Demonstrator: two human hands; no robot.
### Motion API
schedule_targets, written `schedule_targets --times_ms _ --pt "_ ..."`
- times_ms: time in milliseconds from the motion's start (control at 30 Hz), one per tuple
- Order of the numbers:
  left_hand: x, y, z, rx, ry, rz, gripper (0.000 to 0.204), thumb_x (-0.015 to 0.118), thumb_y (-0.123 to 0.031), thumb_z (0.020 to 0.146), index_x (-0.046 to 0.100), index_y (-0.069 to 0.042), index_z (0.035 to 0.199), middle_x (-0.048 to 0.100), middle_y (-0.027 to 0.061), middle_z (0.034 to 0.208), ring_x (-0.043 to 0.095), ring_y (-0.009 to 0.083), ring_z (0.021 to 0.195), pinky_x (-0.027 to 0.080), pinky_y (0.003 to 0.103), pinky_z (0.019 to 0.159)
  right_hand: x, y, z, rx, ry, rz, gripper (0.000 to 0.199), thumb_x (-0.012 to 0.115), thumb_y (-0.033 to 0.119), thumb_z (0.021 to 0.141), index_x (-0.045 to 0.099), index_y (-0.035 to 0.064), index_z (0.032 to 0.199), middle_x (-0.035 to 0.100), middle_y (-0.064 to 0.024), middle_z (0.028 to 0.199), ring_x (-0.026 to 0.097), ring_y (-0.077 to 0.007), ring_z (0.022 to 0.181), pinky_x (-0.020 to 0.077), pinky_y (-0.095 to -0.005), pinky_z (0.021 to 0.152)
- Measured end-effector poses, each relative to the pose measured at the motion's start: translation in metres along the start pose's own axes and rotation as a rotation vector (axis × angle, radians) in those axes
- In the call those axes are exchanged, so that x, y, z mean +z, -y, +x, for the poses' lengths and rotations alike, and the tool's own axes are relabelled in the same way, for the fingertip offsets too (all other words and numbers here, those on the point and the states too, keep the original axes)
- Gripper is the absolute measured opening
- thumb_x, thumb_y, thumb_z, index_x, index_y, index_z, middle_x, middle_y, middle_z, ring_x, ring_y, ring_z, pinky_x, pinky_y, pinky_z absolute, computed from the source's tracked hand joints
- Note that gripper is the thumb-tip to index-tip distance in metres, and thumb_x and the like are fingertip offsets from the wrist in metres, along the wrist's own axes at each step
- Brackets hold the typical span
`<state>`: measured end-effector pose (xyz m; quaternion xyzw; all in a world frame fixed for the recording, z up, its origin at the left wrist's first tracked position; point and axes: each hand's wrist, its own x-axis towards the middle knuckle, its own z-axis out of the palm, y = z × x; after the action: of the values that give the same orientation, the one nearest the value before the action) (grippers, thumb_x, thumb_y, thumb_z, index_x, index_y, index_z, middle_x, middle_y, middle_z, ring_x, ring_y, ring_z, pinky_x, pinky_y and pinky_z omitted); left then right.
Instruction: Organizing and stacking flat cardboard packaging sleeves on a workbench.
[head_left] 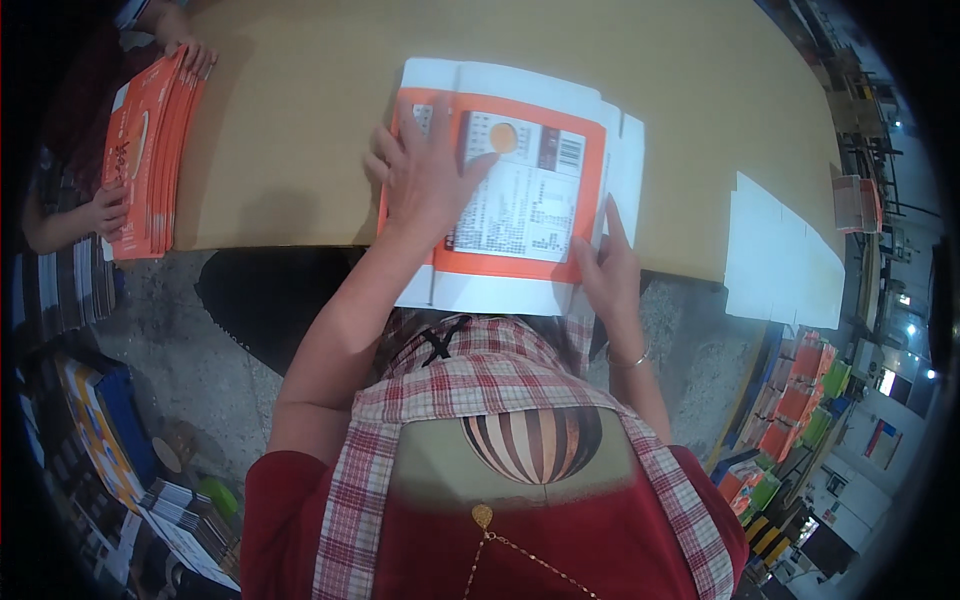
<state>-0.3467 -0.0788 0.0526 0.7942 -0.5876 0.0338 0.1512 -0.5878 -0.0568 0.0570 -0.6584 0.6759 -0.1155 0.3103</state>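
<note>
At the left end of the brown surface (300, 130), another person's two hands, one high (188, 50) and one low (107, 210), touch a stack of orange cards (150, 160). In the middle, a flat orange and white card (515, 205) pokes out over the near edge. The left hand (425, 185) lies on it, its grip spread apart. White card (627, 170) peeks out on its right. The right hand (612, 275) is at the right side; I can't tell if its grip is closed. A white sheet (780, 260) hangs over the near right corner.
</note>
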Motion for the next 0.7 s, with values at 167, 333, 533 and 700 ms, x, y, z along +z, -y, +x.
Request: schedule_targets --times_ms 167,333,533,700 --pt "0.013 0.029 0.008 0.086 0.286 -0.221 0.067 0.062 -0.033 0.091 0.035 -0.012 0.148 0.023 0.0180 0.155 0.026 0.0457 0.139 0.024 0.050 0.115 0.033 0.039 0.004 -0.221 0.039 -0.061 0.074 0.068 0.027 0.087 0.035 -0.0061 0.144 0.064 -0.0209 0.069 0.064 -0.0374 0.057 0.0502 -0.0450 0.054" --pt "0.044 -0.006 -0.010 0.289 0.187 -0.186 0.061 0.056 -0.032 0.096 0.034 -0.013 0.150 0.022 0.0253 0.156 0.018 0.0438 0.146 0.019 0.057 0.116 0.027 0.047 0.011 -0.279 0.051 -0.176 0.060 0.066 0.028 0.089 0.048 -0.0059 0.135 0.066 -0.0212 0.076 0.065 -0.0399 0.070 0.0513 -0.0465 0.064" --pt "0.039 -0.010 -0.019 0.386 0.231 -0.123 0.059 0.049 -0.037 0.098 0.035 -0.012 0.150 0.023 0.0229 0.157 0.016 0.0435 0.146 0.013 0.061 0.116 -0.002 -0.007 0.033 -0.347 -0.321 -0.250 0.038 0.059 0.023 0.094 0.060 -0.0023 0.123 0.058 -0.0242 0.110 0.055 -0.0382 0.101 0.0456 -0.0461 0.089" --pt "0.042 -0.005 -0.019 0.354 0.224 -0.139 0.058 0.048 -0.036 0.098 0.035 -0.014 0.151 0.026 0.0159 0.158 0.019 0.0439 0.144 0.014 0.062 0.114 0.012 0.049 0.012 -0.668 -0.300 -0.331 0.044 0.056 0.018 0.095 0.053 -0.0108 0.128 0.053 -0.0260 0.130 0.050 -0.0387 0.124 0.0392 -0.0465 0.105"
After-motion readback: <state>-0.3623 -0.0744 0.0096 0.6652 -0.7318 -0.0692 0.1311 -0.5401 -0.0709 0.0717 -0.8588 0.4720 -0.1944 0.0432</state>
